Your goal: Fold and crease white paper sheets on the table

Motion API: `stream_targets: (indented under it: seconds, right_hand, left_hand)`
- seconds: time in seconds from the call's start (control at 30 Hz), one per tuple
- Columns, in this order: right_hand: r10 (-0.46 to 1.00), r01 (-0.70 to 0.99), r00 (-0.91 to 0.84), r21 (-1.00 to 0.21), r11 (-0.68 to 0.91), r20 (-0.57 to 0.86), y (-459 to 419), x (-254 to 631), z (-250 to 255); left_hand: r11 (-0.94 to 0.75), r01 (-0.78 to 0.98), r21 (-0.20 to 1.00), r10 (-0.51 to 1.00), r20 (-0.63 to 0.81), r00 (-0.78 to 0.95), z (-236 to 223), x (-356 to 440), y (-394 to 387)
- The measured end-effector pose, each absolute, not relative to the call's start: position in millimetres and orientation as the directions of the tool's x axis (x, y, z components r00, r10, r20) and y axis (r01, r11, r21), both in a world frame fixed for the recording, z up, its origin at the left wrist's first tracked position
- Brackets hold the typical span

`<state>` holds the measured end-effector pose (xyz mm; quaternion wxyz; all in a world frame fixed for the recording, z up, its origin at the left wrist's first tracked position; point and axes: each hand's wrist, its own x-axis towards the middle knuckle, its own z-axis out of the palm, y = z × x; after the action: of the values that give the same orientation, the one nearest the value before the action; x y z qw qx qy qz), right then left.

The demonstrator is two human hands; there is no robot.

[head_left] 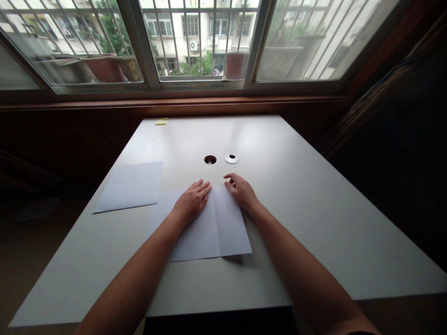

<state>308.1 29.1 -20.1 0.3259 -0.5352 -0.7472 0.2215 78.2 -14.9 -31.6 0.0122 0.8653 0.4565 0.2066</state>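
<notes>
A white sheet of paper (209, 232) with a vertical crease down its middle lies on the white table (314, 209) in front of me. My left hand (191, 201) rests flat on the sheet's top left part, fingers stretched out together. My right hand (241, 190) touches the sheet's top right corner with its fingers curled down onto the paper edge.
A second white sheet (131, 186) lies to the left near the table's edge. Beyond the hands are a round cable hole (210, 159) and a white round cap (231, 159). A small yellow note (161, 122) sits at the far edge under the window.
</notes>
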Motion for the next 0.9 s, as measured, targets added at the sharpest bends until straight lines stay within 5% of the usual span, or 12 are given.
stream_targets:
  seconds: [0.9]
  right_hand:
    - [0.93, 0.696, -0.249, -0.617, 0.367, 0.272, 26.8, 304.9, -26.0]
  left_hand:
    - [-0.547, 0.808, 0.219, 0.819, 0.338, 0.463, -35.9, 79.4, -16.6]
